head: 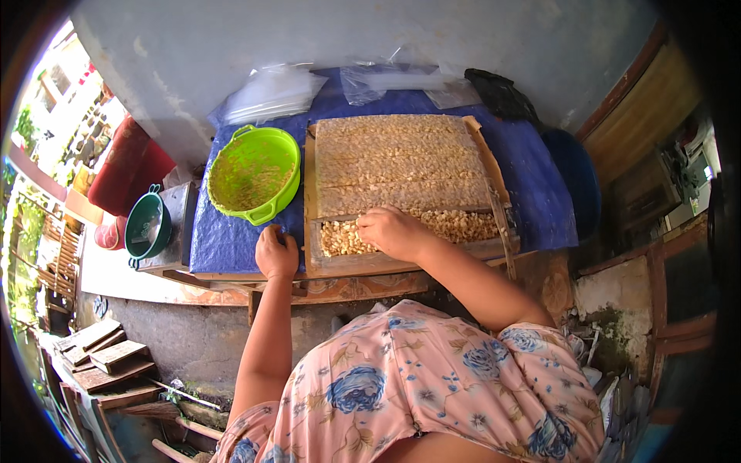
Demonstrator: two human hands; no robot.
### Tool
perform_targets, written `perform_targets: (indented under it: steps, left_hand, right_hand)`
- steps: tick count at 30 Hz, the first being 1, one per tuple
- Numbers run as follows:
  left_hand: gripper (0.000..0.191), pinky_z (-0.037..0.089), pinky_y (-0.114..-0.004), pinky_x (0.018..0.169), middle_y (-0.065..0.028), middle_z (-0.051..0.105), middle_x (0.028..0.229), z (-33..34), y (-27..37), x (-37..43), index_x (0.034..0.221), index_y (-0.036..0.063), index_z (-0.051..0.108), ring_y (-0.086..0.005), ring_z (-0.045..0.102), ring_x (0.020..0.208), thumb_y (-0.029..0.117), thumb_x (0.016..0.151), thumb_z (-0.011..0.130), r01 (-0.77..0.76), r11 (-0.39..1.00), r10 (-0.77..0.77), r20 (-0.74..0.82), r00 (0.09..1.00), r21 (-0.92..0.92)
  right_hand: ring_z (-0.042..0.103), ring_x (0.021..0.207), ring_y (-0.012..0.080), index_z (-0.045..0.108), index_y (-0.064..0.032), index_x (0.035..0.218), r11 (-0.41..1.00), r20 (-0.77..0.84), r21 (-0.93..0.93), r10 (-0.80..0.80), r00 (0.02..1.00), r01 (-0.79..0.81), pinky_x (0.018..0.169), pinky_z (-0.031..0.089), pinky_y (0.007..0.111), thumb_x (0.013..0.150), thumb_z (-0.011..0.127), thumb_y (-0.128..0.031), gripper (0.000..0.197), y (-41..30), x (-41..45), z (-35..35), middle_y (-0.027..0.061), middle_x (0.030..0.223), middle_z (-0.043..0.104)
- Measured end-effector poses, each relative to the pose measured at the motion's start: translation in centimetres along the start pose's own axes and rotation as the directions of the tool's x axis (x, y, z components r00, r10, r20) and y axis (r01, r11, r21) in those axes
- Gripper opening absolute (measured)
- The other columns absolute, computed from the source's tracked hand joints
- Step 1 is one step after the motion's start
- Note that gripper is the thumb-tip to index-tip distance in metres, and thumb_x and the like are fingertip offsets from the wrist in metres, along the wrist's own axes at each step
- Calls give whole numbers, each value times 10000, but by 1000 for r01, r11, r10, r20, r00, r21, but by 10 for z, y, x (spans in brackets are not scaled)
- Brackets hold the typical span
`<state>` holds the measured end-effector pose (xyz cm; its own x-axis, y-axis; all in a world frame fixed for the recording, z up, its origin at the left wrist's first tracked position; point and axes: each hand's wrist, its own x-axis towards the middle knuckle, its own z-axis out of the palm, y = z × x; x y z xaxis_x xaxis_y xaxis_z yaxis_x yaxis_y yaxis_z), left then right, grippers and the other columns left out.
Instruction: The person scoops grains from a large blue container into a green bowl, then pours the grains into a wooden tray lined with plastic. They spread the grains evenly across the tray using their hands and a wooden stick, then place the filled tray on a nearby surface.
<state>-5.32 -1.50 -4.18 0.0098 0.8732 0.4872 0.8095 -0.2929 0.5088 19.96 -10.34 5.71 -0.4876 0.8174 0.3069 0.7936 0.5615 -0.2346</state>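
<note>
My right hand point(392, 232) rests on pale soybean-like pieces point(457, 224) in a long wooden frame point(370, 261) at the table's front; its fingertips are hidden, so I cannot tell whether it holds any. Behind the frame lies a wide slab of the same pieces under clear plastic point(399, 159), split by crosswise lines. On the blue tarp point(231, 243), left of the frame, my left hand point(277, 253) is curled with nothing visible in it. Just beyond it stands a lime-green plastic basin point(257, 173) with pale bits stuck inside. A thin wooden strip point(501, 226) crosses the frame's right end.
Stacked clear plastic sheets point(275, 95) and a black plastic bag point(502, 95) lie along the wall. A dark green colander point(148, 224) sits on a lower surface at left. To the table's right is a dark blue tub point(573, 179). Wooden boards point(110, 359) are piled at lower left.
</note>
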Motion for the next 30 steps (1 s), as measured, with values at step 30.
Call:
perform_targets:
  steps: [30]
  left_hand:
    - [203,477,-424,742,-122,627,904,3,-4,0,954,51,589,-322,597,841,156,782,567,-16,999,14,52,999,34]
  right_hand:
    - [564,911,238,588,-96,752,938,-311,-300,78,947,-175,821,465,382,728,659,-184,115,21,-57,5,58,885,565]
